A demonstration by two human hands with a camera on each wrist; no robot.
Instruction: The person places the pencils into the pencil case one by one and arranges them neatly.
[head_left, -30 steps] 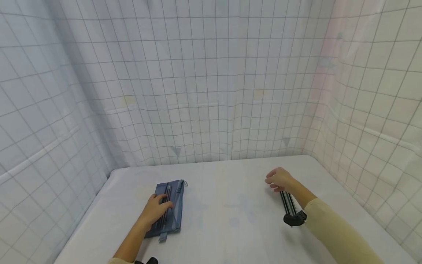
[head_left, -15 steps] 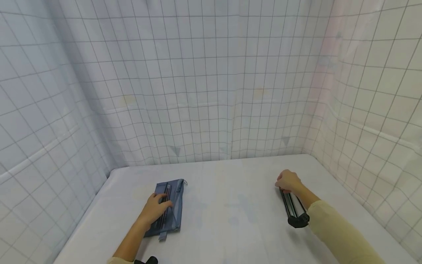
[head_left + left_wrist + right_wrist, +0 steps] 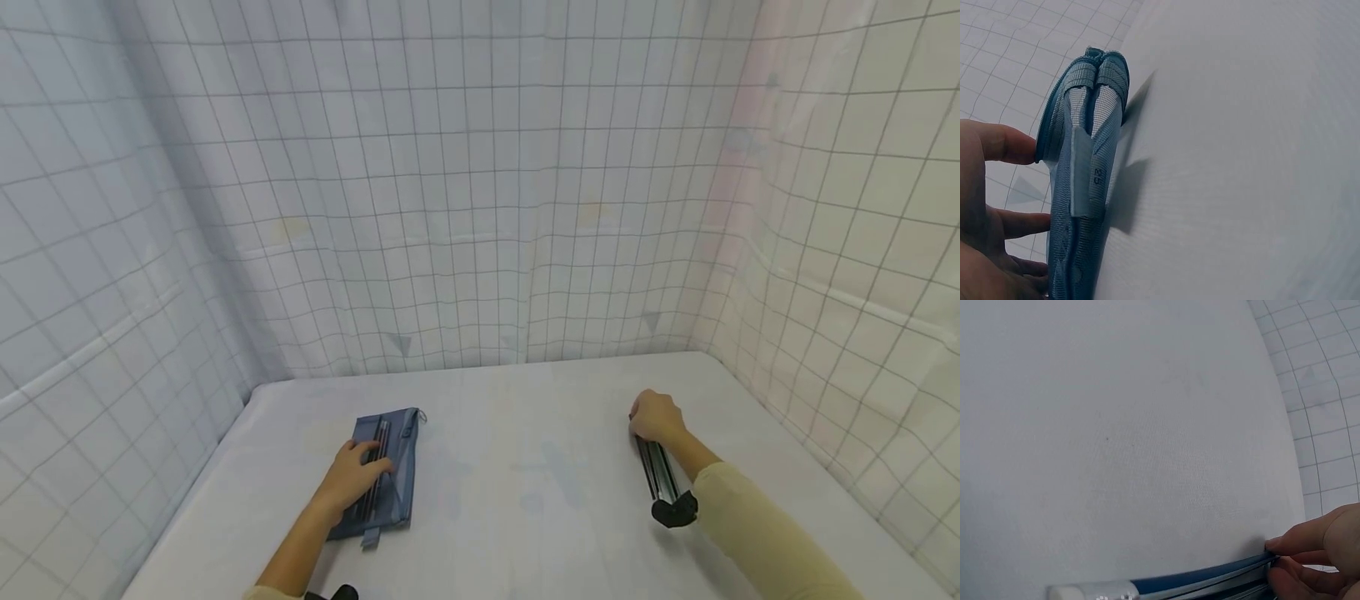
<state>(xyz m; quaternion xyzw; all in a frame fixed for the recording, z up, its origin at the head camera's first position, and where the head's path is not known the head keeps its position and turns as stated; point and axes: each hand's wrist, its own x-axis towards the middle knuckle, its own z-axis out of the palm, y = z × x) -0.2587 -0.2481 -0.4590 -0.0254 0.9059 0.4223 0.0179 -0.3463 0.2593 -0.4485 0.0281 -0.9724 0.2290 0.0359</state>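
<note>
On the left of the table lies a blue mesh zip pouch with several slim dark sticks showing on its face. My left hand rests on this pouch, its fingertips touching the near side in the left wrist view. On the right, my right hand pinches the far end of a narrow bundle of dark and light pencil-like sticks. In the right wrist view one is a blue pencil with a pale, eraser-like end. The fingers hide the bundle's other end.
A white table spans the space between the hands. Gridded white cloth hangs behind it and along both sides. A small loop sticks out at the pouch's far corner, and a fabric tab at its near edge.
My right hand has moved a little to the right and nearer, and its loosely spread fingers have closed on the end of the bundle. The left hand and pouch stay put.
</note>
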